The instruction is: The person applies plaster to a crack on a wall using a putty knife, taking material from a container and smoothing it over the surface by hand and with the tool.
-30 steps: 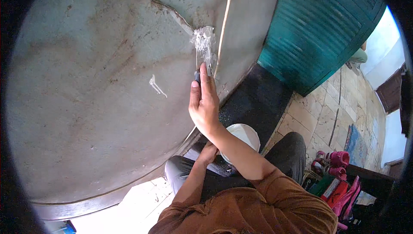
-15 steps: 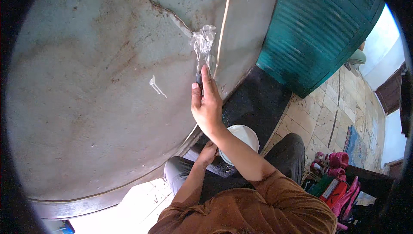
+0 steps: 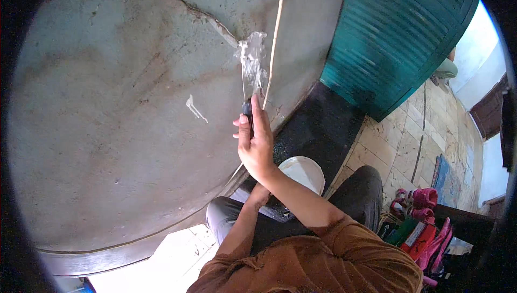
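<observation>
My right hand (image 3: 256, 150) grips a putty knife (image 3: 248, 107) by its dark handle, index finger stretched along it toward the blade. The blade lies against the grey wall (image 3: 107, 153), over a wet, whitish smear of filler (image 3: 253, 50). This smear sits at the lower right end of a long crack (image 3: 207, 17). A smaller white dab (image 3: 195, 109) marks the wall further left. Low between my knees, my left hand (image 3: 260, 195) is closed at the side of a round white tub (image 3: 308, 173). My right forearm covers part of the tub and some of the left fingers.
A pale cable (image 3: 278, 21) runs down the wall just right of the smear. Beyond it stands a teal ribbed panel (image 3: 398, 34), with a dark floor strip (image 3: 318, 123) below. Pink shoes (image 3: 423, 199) and a blue mat (image 3: 446, 182) lie at the right.
My right hand has drawn the putty knife slightly down the wall, and the filler looks more spread out. The left hand and the tub stay about where they were.
</observation>
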### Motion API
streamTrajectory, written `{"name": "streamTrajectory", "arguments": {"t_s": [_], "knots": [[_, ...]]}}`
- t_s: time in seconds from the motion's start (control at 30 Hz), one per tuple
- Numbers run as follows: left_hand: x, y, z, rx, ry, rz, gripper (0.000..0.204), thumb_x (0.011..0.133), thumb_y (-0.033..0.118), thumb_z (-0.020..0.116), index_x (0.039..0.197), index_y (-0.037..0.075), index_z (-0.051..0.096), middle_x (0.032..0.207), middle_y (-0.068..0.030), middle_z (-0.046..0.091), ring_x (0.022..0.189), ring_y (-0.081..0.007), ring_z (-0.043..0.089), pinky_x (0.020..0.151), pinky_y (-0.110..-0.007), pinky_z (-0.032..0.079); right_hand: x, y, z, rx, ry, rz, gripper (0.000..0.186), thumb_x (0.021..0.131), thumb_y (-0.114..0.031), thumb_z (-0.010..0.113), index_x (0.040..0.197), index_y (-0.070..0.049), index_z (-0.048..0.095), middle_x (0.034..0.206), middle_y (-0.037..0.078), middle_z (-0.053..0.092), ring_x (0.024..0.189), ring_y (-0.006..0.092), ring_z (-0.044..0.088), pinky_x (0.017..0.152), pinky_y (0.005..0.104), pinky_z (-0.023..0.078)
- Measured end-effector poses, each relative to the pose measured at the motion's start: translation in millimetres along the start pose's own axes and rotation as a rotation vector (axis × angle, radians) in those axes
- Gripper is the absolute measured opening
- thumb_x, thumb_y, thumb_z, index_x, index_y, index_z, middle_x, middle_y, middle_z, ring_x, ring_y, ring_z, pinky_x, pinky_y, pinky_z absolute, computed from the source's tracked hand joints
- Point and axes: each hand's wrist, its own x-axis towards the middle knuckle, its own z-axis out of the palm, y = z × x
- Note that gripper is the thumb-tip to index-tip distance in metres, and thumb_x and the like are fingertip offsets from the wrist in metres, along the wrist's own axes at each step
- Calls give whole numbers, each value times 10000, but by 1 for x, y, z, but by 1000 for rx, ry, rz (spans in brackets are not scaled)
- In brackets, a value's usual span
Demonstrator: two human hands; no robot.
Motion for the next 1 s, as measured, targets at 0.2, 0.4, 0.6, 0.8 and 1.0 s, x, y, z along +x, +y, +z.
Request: {"name": "streamTrajectory", "arguments": {"t_s": [0.2, 0.4, 0.6, 0.8, 1.0], "knots": [[-5, 17, 10, -126, -1, -54, 414, 968, 257, 639, 1312, 42, 556, 1202, -101, 625, 1038, -201, 605, 848, -364, 500, -21, 0, -12, 63, 13, 72, 534, 1007, -64, 531, 1505, -10, 344, 974, 132, 570, 765, 192, 636, 627, 301, 545], [1, 4, 6, 1, 67, -13, 174, 967, 164, 576, 1100, 58, 618, 811, 7, 580, 645, -94, 479, 542, -261, 345, 7, 1, -5, -107, -2, -79, 506, 1029, -91, 499, 1510, -35, 351, 1028, 123, 532, 828, 168, 651, 638, 285, 631], [-2, 16, 17, -14, 45, -43, 149, 974, 148, 554, 1070, 53, 617, 775, 13, 563, 604, -76, 444, 516, -253, 317, -20, 24, -18, -81, -11, 27, 522, 1026, -104, 507, 1506, -8, 327, 987, 169, 562, 802, 256, 627, 755, 382, 520], [1, 0, 5, -98, 118, -81, 218, 983, 171, 566, 1157, 44, 601, 850, -11, 617, 654, -80, 496, 535, -258, 355, 17, -1, -1, -126, -8, -102, 494, 1035, -93, 491, 1504, -19, 355, 1033, 131, 526, 815, 166, 652, 630, 273, 604], [4, 9, 9, -41, -3, -48, 322, 1000, 223, 575, 1268, 43, 580, 1044, -52, 680, 851, -113, 630, 674, -268, 503, -12, 2, -25, -47, -42, -7, 506, 1021, -75, 504, 1502, -24, 355, 972, 157, 529, 727, 203, 635, 636, 325, 558]]}}
